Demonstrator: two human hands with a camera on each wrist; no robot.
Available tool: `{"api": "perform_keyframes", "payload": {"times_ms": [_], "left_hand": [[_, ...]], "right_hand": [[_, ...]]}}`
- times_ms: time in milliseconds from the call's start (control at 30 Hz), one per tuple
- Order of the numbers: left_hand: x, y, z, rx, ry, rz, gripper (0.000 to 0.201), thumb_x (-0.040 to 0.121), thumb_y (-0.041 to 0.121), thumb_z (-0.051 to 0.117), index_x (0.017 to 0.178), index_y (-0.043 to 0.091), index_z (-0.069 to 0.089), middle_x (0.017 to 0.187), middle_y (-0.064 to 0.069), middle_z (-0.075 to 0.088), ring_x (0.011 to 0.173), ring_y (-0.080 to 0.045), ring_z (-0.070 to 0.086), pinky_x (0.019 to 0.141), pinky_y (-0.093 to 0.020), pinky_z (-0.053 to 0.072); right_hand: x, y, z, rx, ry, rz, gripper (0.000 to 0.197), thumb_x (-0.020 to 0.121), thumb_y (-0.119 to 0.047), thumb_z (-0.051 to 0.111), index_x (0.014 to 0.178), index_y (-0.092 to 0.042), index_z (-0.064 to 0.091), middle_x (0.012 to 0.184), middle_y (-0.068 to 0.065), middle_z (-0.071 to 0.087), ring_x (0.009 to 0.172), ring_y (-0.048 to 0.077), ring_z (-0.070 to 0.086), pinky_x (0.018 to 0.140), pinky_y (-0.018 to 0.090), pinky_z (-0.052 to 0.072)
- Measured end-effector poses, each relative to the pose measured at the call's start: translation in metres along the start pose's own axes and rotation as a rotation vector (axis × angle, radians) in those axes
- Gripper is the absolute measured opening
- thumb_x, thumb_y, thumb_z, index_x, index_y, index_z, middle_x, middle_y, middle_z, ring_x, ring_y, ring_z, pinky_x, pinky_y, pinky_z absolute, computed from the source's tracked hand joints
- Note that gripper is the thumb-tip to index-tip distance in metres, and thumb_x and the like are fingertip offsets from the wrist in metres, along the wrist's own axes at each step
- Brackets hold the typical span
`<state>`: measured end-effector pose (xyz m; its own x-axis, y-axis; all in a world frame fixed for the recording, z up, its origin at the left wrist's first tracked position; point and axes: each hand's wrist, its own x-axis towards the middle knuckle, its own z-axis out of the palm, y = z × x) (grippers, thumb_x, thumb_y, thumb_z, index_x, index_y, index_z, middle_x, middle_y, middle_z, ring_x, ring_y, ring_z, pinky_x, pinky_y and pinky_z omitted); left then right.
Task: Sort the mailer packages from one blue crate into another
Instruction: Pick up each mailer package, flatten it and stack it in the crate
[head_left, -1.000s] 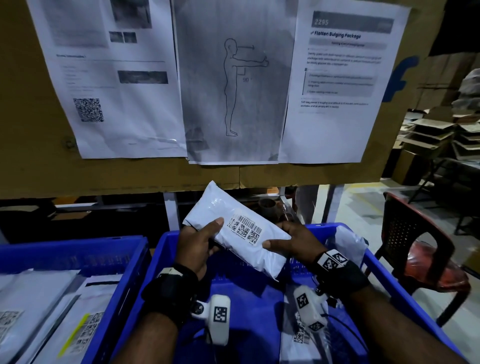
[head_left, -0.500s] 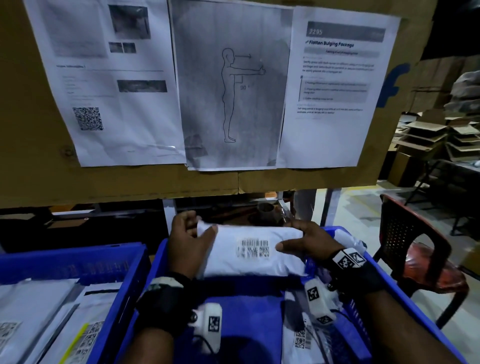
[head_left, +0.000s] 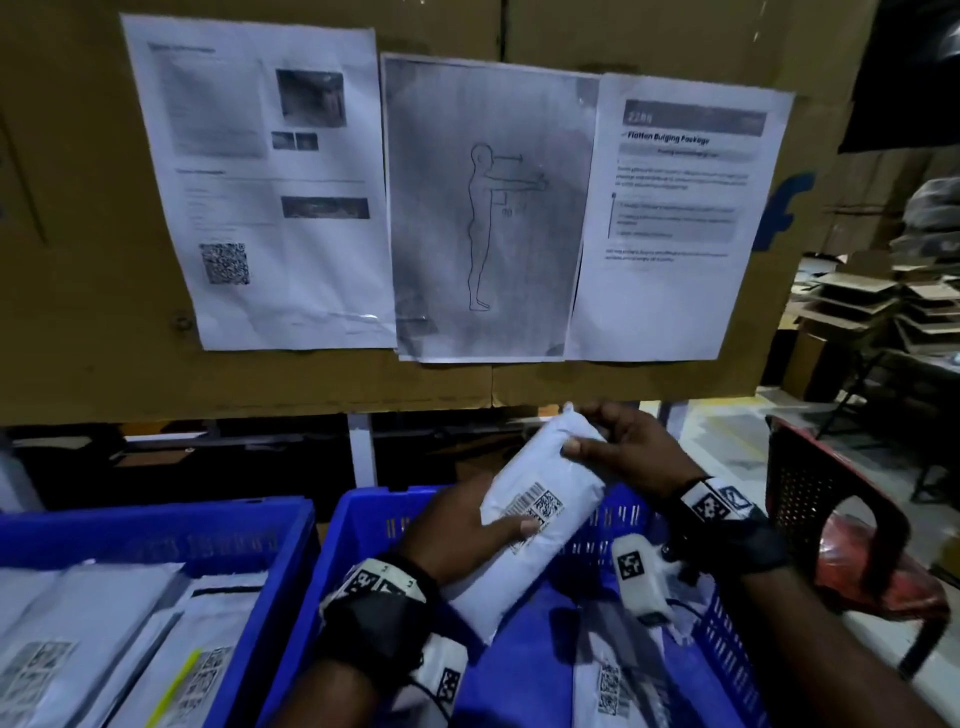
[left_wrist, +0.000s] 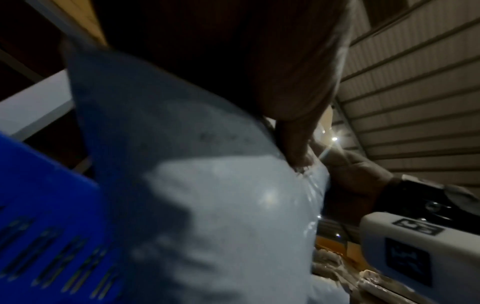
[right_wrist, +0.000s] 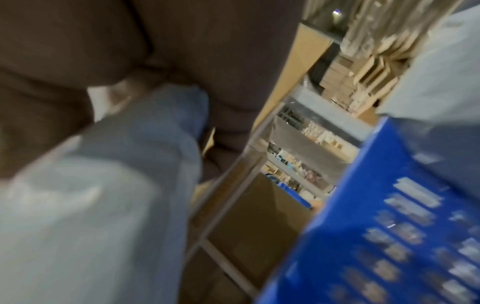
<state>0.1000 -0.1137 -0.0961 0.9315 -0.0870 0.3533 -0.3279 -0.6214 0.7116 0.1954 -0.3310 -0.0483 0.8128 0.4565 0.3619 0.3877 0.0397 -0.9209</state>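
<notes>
Mailer package (head_left: 540, 514) held tilted in both hands above the right blue crate (head_left: 727, 623).

Behind the crates hangs a cardboard board (head_left: 78, 208) with three printed sheets (head_left: 488, 208); a red chair (head_left: 852, 525) stands to the right, and stacked cartons sit far right. The left blue crate (head_left: 218, 525) holds flat mailers (head_left: 104, 639), and more mailers (head_left: 618, 680) lie in the near part of the right crate. The left hand (head_left: 462, 525) grips the package's lower part, thumb across the barcode label (head_left: 535, 512); the right hand (head_left: 628, 452) pinches its upper, far end, thumb on the front. Both wrist views are blurred and dark, showing only white plastic, fingers and blue crate wall; the label's print is unreadable.
</notes>
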Motion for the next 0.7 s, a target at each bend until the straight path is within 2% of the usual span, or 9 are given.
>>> {"api": "perform_keyframes", "payload": {"times_ms": [67,133,200,267,333,400,500,567,700], "left_hand": [[0.002,0.013,-0.008,0.006,0.086,0.041,0.048,0.076,0.052,0.071,0.113,0.024,0.062,0.112,0.011,0.068,0.103,-0.006,0.064,0.086,-0.027,0.05],[0.005,0.025,-0.017,0.001,0.188,0.043,0.043,0.076,0.053,0.068,0.109,0.025,0.062,0.109,0.01,0.069,0.1,-0.008,0.064,0.083,-0.027,0.05],[0.008,0.031,-0.026,-0.053,0.289,0.011,0.047,0.073,0.06,0.063,0.107,0.027,0.063,0.108,0.01,0.071,0.099,-0.009,0.066,0.085,-0.032,0.053],[0.01,0.038,-0.033,-0.105,0.322,-0.021,0.056,0.072,0.068,0.059,0.108,0.026,0.064,0.106,0.011,0.072,0.097,-0.007,0.067,0.086,-0.037,0.055],[0.007,0.044,-0.036,-0.16,0.311,-0.039,0.056,0.074,0.068,0.057,0.112,0.028,0.064,0.103,0.014,0.072,0.093,-0.003,0.068,0.086,-0.037,0.056],[0.0,0.049,-0.038,-0.172,0.313,-0.052,0.046,0.078,0.065,0.056,0.109,0.031,0.064,0.099,0.016,0.071,0.09,0.0,0.067,0.084,-0.034,0.056],[-0.016,0.043,-0.042,-0.174,0.299,-0.094,0.048,0.074,0.071,0.058,0.102,0.033,0.064,0.095,0.016,0.072,0.087,-0.002,0.068,0.081,-0.035,0.056],[-0.027,0.038,-0.044,-0.242,0.246,-0.119,0.054,0.07,0.071,0.065,0.105,0.031,0.065,0.099,0.014,0.073,0.091,-0.006,0.07,0.085,-0.04,0.057],[-0.051,0.028,-0.054,-0.427,0.031,-0.141,0.045,0.078,0.044,0.079,0.113,0.019,0.067,0.11,0.004,0.074,0.103,-0.015,0.07,0.093,-0.043,0.054]], "right_hand": [[0.007,-0.007,0.005,0.138,0.161,-0.004,0.037,0.077,-0.013,0.076,0.112,-0.01,0.065,0.098,0.019,0.071,0.087,0.021,0.066,0.075,0.035,0.056],[0.012,-0.014,0.015,0.244,0.265,0.005,0.043,0.081,-0.024,0.078,0.118,-0.01,0.063,0.1,0.028,0.066,0.085,0.028,0.064,0.071,0.04,0.055],[0.012,-0.021,0.03,0.344,0.258,0.059,0.053,0.075,-0.037,0.081,0.116,-0.009,0.06,0.09,0.022,0.066,0.073,0.03,0.062,0.062,0.041,0.054],[0.007,-0.03,0.05,0.391,0.182,0.081,0.047,0.077,-0.03,0.074,0.115,-0.006,0.061,0.095,0.016,0.072,0.073,0.03,0.069,0.065,0.041,0.057],[0.004,-0.034,0.067,0.38,0.125,0.09,0.043,0.08,-0.024,0.072,0.115,-0.001,0.063,0.106,0.019,0.072,0.092,0.034,0.071,0.08,0.046,0.057],[0.003,-0.038,0.075,0.35,0.131,0.105,0.037,0.086,-0.022,0.072,0.114,0.001,0.065,0.107,0.021,0.072,0.098,0.039,0.069,0.086,0.052,0.055],[0.004,-0.043,0.079,0.341,0.215,0.139,0.029,0.089,-0.014,0.069,0.112,0.003,0.066,0.105,0.022,0.072,0.098,0.042,0.068,0.089,0.058,0.053],[0.004,-0.045,0.083,0.315,0.265,0.123,0.025,0.09,-0.008,0.066,0.113,0.004,0.066,0.105,0.022,0.072,0.099,0.042,0.068,0.089,0.056,0.054],[0.007,-0.047,0.09,0.288,0.301,0.125,0.025,0.09,-0.007,0.067,0.112,0.002,0.066,0.103,0.02,0.072,0.097,0.039,0.069,0.085,0.051,0.057]]}}
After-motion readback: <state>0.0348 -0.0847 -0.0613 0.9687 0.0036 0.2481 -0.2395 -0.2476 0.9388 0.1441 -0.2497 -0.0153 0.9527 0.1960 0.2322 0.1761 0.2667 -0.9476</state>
